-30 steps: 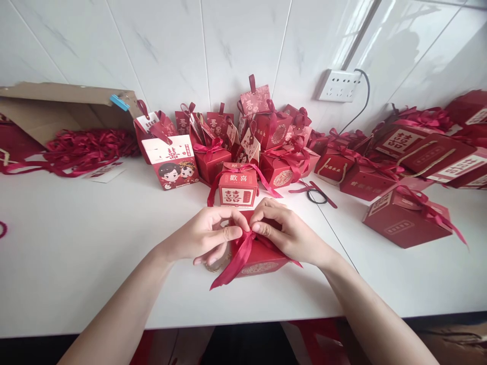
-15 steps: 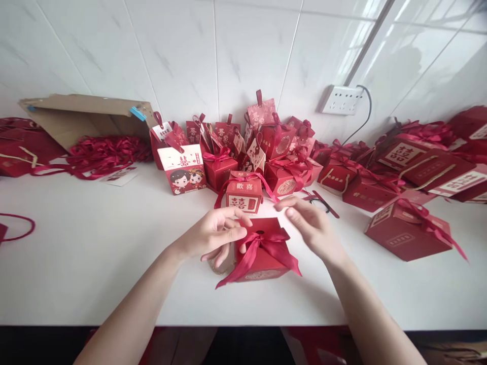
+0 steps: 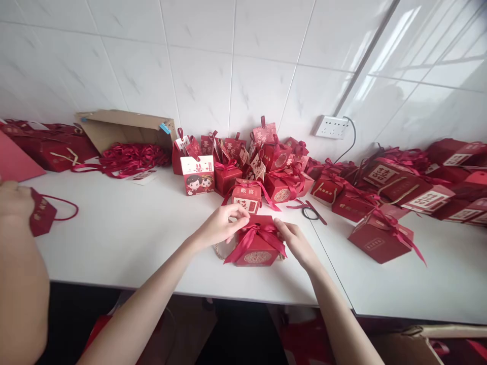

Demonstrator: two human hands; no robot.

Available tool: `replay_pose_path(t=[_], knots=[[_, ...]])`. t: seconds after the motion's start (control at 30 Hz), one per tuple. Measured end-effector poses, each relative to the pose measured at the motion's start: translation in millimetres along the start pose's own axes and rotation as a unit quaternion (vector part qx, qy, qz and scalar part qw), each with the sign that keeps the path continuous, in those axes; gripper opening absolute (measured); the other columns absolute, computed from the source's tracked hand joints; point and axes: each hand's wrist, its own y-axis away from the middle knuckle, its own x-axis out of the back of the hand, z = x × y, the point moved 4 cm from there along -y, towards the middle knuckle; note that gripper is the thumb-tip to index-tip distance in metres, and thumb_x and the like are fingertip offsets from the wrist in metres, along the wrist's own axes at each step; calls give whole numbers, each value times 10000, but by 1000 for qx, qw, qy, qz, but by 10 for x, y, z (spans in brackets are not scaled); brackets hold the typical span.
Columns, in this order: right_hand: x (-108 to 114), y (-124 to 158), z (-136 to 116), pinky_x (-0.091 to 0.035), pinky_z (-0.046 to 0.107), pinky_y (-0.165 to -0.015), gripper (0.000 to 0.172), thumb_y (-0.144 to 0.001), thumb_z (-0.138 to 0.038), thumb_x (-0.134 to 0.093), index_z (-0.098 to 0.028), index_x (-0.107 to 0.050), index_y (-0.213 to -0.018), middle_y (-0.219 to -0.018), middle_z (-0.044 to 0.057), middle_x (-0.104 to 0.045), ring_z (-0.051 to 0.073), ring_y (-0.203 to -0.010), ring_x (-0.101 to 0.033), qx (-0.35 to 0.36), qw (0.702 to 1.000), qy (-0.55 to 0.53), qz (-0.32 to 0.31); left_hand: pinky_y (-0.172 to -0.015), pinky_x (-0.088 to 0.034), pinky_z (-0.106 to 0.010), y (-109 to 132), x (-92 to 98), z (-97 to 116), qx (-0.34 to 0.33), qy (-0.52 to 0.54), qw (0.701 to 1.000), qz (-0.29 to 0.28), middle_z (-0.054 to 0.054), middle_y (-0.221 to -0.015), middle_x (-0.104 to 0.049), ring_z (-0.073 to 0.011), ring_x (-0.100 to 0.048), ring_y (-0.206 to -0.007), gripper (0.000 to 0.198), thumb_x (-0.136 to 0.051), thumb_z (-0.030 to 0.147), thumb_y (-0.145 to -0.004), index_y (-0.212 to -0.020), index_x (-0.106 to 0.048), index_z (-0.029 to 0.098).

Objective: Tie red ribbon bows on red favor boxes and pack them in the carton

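Note:
In front of me a small red gift box [image 3: 256, 257] stands upright on the white table, a round pale medallion on its front. A glossy red ribbon bow [image 3: 259, 234] is tied across its top, below a small hole in the upright flap. My left hand [image 3: 220, 224] is closed at the bow's left loop, thumb and forefinger together. On the other side my right hand [image 3: 299, 243] pinches the bow's right loop beside the box edge. Twisted cord handles [image 3: 218, 252] show at the box's sides. Just behind stands another red box [image 3: 246, 195] with white lettering.
Decorated boxes [image 3: 200, 175] crowd the wall side. More red boxes [image 3: 382, 235] are piled right, near a black ring [image 3: 310, 213]. A cardboard carton [image 3: 125, 119] with red ribbons [image 3: 131, 157] lies back left. Another person's arm [image 3: 19, 274] reaches in at left, by a red bag [image 3: 41, 213].
My right hand has come in from the side onto the bow. The box now faces me more squarely. Another person's arm has appeared at left, and the view has shifted.

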Motion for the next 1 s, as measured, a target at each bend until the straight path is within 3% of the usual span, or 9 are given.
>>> replay_pose_path(t=[0.1,0.2,0.27,0.33,0.5,0.7,1.0], knots=[[-17,-13,17,-299,259,-563,563,-764,-713,-437,-170,-473,-619,-575,-14,-460,118,-556,-378,-1,1000,-25,1,-363,-295,-188,65,55,-52,-7,22,997,78,-19,-934,-606,-16,-429,-345,293,-547,435,-783,-934,-532,185],[-15,-7,-14,-302,260,-570,556,-754,-707,-449,-170,-469,-610,-567,-17,-452,117,-559,-377,8,999,-33,17,-384,-271,-196,99,97,-140,48,-8,987,155,45,-642,-508,-52,-382,-378,340,-503,523,-783,-756,-483,185],[-22,5,-43,-298,259,-564,555,-739,-707,-461,-167,-485,-612,-576,-11,-465,118,-565,-382,14,999,-25,29,-402,-239,-211,96,46,-186,91,-41,985,143,66,-496,-339,-72,-325,-394,447,-438,586,-795,-589,-354,198],[-41,18,-53,-284,256,-543,548,-715,-707,-484,-168,-490,-615,-582,-9,-475,116,-559,-381,11,999,-25,41,-419,-212,-228,88,-33,-203,105,-52,986,119,65,-473,-256,-84,-294,-412,487,-409,602,-796,-545,-272,207],[-105,48,1,-235,245,-502,520,-670,-686,-551,-185,-430,-600,-552,-34,-417,98,-524,-329,12,993,-86,76,-498,-282,-236,131,-154,-216,75,-26,981,176,53,-481,-360,-117,-403,-490,311,-469,420,-744,-545,-378,199],[-191,76,67,-252,236,-502,486,-692,-611,-610,-191,-387,-596,-554,-44,-404,92,-522,-331,48,969,-221,96,-559,-340,-232,222,-271,-281,26,1,960,278,45,-530,-404,-125,-435,-552,293,-426,415,-758,-566,-364,203],[-268,14,275,-211,237,-429,449,-676,-588,-601,-214,-359,-624,-535,-67,-337,81,-449,-279,18,954,-280,107,-548,-401,-209,255,-356,-350,46,18,957,285,25,-619,-473,-132,-500,-613,228,-378,366,-839,-672,-395,211]])
